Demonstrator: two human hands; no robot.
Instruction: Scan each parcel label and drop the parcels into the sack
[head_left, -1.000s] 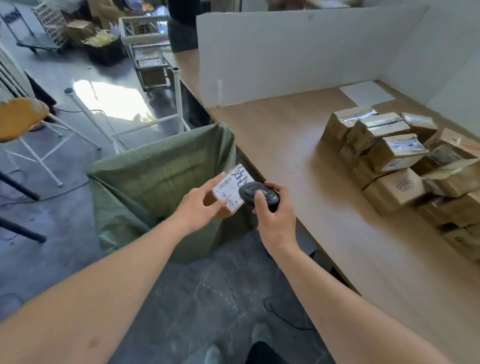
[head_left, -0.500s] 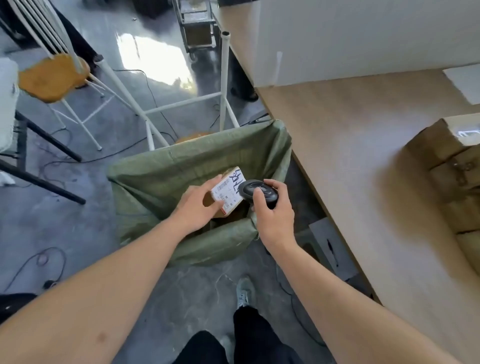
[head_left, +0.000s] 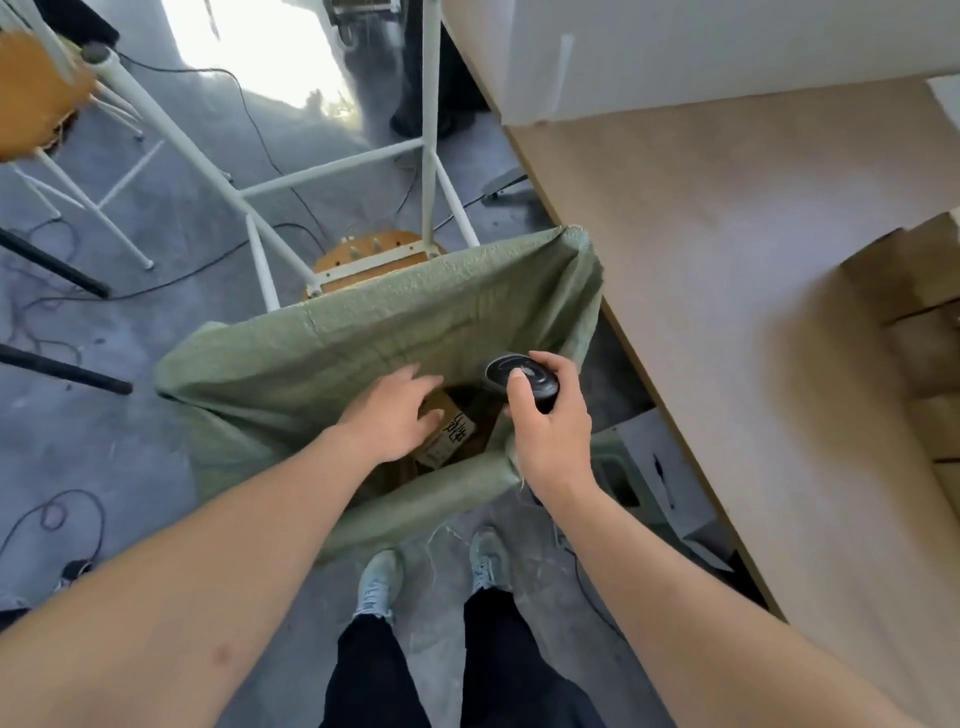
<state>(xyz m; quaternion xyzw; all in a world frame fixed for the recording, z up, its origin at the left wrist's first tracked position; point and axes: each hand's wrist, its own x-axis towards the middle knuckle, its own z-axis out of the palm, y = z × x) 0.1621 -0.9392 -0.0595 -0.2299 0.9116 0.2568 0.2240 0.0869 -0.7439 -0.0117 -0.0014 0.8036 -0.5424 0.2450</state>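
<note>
Now, parcel (head_left: 448, 427) label-up in sack (head_left: 395, 332), left hand (head_left: 397, 415) loose above, right hand (head_left: 553, 431) gripping scanner (head_left: 521, 378).

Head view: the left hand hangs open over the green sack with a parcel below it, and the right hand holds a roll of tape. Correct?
Not quite. The head view shows the right hand gripping a black handheld scanner, not tape. The rest stands: the left hand is open over the green sack, with the parcel below it inside.

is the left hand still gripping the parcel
No, the left hand is spread open above the parcel, which lies loose down inside the green sack.
</note>
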